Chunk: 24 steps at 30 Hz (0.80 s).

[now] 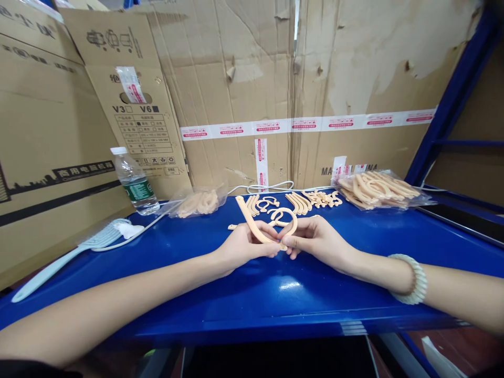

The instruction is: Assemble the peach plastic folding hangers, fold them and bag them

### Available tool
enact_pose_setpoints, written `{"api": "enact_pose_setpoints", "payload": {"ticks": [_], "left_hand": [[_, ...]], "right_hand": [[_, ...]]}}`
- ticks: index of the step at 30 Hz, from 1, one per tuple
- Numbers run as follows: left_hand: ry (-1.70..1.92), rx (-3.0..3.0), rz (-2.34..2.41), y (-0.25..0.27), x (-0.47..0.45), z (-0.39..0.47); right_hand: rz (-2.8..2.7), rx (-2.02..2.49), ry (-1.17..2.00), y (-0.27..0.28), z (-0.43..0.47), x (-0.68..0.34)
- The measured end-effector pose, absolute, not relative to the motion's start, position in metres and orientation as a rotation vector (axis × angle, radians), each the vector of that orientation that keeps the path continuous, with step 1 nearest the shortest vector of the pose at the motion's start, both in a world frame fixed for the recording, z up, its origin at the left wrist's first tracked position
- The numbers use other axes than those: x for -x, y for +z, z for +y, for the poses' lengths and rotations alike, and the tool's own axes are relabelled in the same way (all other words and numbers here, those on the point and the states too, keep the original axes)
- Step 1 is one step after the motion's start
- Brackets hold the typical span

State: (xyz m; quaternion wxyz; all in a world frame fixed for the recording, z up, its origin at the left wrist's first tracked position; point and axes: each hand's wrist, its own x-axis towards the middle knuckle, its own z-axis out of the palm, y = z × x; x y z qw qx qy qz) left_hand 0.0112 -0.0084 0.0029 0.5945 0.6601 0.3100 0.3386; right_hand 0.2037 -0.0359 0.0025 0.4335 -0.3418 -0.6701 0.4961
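the blue tabletop [275,294] carries everything. your left hand [244,245] grips a long beige plastic strip [249,219], your right hand [315,239] pinches a curved hook piece [284,214] against it at mid-tabletop. where the two parts meet is hidden behind your fingertips.
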Motion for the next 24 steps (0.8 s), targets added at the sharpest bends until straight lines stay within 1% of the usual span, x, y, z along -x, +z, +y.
{"api": "enact_pose_setpoints", "payload": {"ticks": [2,4,6,9,11,12,14,18,22,24], "left_hand": [[0.814,-1.457,0.732,0.003,-0.011,-0.007],[0.844,-1.381,0.73,0.002,-0.011,-0.005],[0.843,-1.35,0.718,0.002,-0.01,-0.004],[0.832,-1.328,0.71,0.002,-0.011,-0.003],[0.832,-1.317,0.706,0.003,-0.011,-0.003],[0.832,-1.31,0.708,0.003,-0.011,-0.004],[0.841,-1.295,0.716,0.004,-0.011,-0.004],[0.851,-1.277,0.726,0.005,-0.011,-0.004],[0.832,-1.317,0.715,0.005,-0.011,-0.003],[0.834,-1.334,0.716,0.004,-0.011,-0.003]], "right_hand": [[-1.678,0.838,1.213,0.007,-0.029,-0.21],[-1.704,0.866,1.071,0.013,-0.016,-0.222],[-1.812,0.949,0.79,0.017,0.002,-0.237],[-2.114,1.08,0.221,0.014,0.031,-0.258],[-2.275,1.07,-0.02,0.009,0.047,-0.265],[-2.326,1.058,-0.085,0.005,0.054,-0.267],[-2.383,1.041,-0.134,0.0,0.063,-0.267],[-2.412,1.019,-0.115,-0.004,0.069,-0.266],[-2.359,1.008,-0.089,-0.002,0.067,-0.268],[-2.224,0.993,-0.046,0.001,0.064,-0.268]]}}
